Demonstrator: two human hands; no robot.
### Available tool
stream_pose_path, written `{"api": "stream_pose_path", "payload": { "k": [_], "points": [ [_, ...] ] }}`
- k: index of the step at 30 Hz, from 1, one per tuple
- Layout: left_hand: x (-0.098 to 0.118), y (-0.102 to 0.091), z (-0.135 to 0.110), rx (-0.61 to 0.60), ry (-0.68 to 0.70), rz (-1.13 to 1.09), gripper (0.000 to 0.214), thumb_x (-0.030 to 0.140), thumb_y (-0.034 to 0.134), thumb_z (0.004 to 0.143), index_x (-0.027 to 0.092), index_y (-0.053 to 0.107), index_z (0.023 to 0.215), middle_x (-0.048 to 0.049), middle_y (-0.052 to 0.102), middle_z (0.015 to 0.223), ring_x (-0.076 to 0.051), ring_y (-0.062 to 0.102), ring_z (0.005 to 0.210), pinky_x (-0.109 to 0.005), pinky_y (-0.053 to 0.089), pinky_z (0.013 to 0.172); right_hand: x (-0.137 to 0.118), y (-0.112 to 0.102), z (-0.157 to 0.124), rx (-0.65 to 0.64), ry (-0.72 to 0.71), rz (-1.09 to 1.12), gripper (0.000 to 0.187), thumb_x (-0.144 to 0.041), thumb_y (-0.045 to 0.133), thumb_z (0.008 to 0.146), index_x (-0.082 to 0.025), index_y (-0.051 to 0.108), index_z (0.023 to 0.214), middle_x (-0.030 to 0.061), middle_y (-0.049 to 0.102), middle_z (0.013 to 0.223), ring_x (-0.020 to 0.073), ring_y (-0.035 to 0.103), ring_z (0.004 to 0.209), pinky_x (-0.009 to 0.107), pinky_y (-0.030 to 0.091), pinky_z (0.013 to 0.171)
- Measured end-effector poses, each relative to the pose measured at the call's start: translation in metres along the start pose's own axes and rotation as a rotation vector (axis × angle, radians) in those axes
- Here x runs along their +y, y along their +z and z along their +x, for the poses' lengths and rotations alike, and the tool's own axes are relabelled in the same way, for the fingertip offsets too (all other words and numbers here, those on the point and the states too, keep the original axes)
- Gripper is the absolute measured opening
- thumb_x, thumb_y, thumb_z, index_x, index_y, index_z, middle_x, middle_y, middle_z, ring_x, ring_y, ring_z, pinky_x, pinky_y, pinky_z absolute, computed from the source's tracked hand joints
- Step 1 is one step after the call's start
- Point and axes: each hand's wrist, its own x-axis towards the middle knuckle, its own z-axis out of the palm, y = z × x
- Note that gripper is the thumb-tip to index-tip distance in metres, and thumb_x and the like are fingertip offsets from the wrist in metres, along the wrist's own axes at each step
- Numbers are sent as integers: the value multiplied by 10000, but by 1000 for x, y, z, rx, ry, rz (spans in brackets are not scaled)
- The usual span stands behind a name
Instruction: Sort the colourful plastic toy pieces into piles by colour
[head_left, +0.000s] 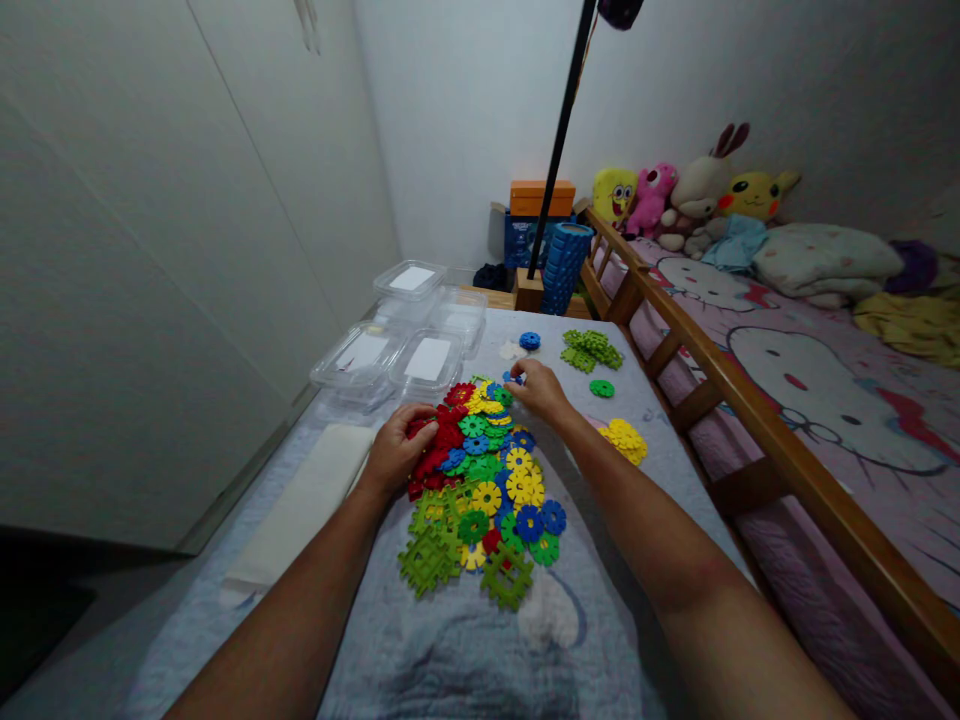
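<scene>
A heap of flat plastic gear-shaped pieces point(484, 480) in red, green, yellow and blue lies on a pale quilted cloth point(450, 640) in front of me. My left hand point(396, 450) rests curled on the red pieces at the heap's left edge. My right hand point(538, 390) reaches to the heap's far side, fingers pinched on a small blue piece point(514, 378). Sorted apart lie a blue piece point(529, 340), a green pile point(591, 350), a single green piece point(601, 388) and a yellow pile point(624, 440).
Several clear plastic boxes with lids point(409, 345) stand at the far left. A wooden bed rail point(720, 400) runs along the right, with a pink bedspread and plush toys point(690, 195) behind it. A dark pole point(559, 150) rises from a wooden block; white cupboard doors stand left.
</scene>
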Motion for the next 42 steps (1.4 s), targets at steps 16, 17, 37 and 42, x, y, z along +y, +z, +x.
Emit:
{"api": "stream_pose_path", "payload": {
  "k": [16, 17, 37, 42],
  "points": [
    [6, -2, -2, -23, -14, 7, 292, 435, 608, 827, 207, 710, 976, -70, 695, 1124, -258, 633, 1087, -426, 460, 1048, 58, 19, 57, 258, 261, -43, 272, -117, 573, 792, -149, 690, 1036, 119, 660, 1113, 226, 586, 1055, 322, 439, 969],
    [7, -2, -2, -24, -13, 6, 291, 434, 607, 827, 207, 710, 976, -70, 695, 1122, -258, 633, 1086, -426, 460, 1047, 58, 21, 55, 264, 260, -40, 289, -105, 554, 796, -143, 690, 1049, 125, 649, 1130, 225, 582, 1064, 321, 437, 975],
    [10, -1, -2, -32, -11, -9, 274, 422, 613, 829, 214, 711, 977, -68, 710, 1106, -260, 641, 1082, -426, 468, 1040, 41, 22, 26, 147, 236, 76, 314, -152, 535, 815, -159, 698, 1083, 126, 667, 1198, 241, 590, 1147, 352, 441, 1000],
    [9, -1, -1, -30, -10, -3, 285, 423, 609, 827, 206, 710, 981, -73, 712, 1114, -262, 641, 1083, -423, 478, 1022, 31, 16, 7, -66, 167, 338, 224, -193, 570, 798, -131, 712, 960, 51, 706, 886, 188, 649, 832, 294, 494, 790]
  ]
}}
